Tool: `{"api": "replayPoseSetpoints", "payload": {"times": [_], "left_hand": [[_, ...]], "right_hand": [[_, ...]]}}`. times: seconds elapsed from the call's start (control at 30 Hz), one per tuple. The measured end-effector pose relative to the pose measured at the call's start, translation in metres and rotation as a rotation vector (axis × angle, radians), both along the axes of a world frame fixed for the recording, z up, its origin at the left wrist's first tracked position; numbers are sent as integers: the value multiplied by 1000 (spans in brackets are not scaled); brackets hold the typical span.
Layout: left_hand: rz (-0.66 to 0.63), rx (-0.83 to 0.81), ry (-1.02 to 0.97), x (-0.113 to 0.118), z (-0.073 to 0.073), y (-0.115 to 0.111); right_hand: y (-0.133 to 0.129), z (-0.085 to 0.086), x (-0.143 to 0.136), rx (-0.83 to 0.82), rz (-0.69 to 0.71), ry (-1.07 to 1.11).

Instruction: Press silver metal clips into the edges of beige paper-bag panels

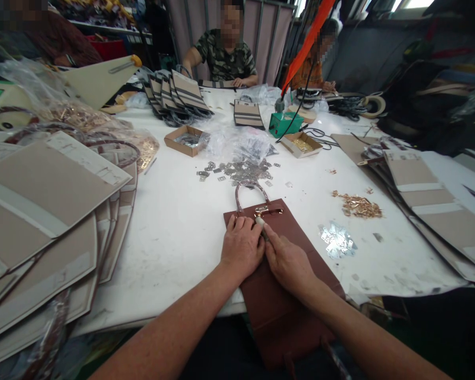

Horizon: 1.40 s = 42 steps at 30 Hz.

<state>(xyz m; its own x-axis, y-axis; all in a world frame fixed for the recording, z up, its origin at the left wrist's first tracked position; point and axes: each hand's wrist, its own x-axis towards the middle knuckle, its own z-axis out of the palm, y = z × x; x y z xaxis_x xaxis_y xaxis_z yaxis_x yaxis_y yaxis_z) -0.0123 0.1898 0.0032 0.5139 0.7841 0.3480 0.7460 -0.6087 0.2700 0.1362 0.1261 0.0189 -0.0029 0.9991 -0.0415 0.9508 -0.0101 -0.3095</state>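
Note:
A dark brown handbag panel (296, 237) lies over the near table edge, its lower part hanging down. A plastic-wrapped handle (237, 196) loops from its far end. Near that end sits a shiny gold clasp (262, 210) with a narrow strap. My left hand (242, 247) bears down on the panel just below the clasp, fingers bent and close together. My right hand (288, 259) meets it from the right, fingers closed, index finger pointing to the clasp. A whitish covering (260, 222) shows at the fingertips between them. Whatever the right fingers grip is hidden.
Stacked bag panels stand left (43, 184) and right (427, 195). Loose grey plates (241, 171), silver plates (336, 240) and gold-coloured pieces (362, 206) lie about. Farther back are small cardboard boxes (184, 141) and a green device (285, 124). Co-workers sit across the table.

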Motion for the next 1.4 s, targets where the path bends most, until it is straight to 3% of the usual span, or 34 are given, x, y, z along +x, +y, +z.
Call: {"api": "replayPoseSetpoints", "payload": {"times": [0.23, 0.5, 0.67, 0.8, 0.9, 1.03, 1.2, 1.33, 1.4], "left_hand": [[-8, 2, -4, -1, -3, 2], [-8, 2, 45, -1, -6, 2], [22, -16, 36, 1, -3, -2], [41, 65, 22, -1, 6, -4], [172, 103, -46, -7, 7, 1], [480, 5, -106, -25, -2, 7], [532, -146, -52, -34, 5, 19], [646, -236, -107, -21, 26, 34], [676, -272, -162, -18, 33, 38]], "right_hand": [[8, 5, -4, -54, -5, -97], [12, 2, -4, -86, -19, -131], [12, 9, -9, -58, -55, -86], [6, 19, -5, 21, -62, 140], [-10, 26, 14, 144, -158, 487], [-57, 46, 55, 234, -311, 720], [-96, 70, 96, 233, -330, 1047], [-91, 54, 91, 162, -326, 1271], [-83, 39, 81, 128, -220, 1163]]}}
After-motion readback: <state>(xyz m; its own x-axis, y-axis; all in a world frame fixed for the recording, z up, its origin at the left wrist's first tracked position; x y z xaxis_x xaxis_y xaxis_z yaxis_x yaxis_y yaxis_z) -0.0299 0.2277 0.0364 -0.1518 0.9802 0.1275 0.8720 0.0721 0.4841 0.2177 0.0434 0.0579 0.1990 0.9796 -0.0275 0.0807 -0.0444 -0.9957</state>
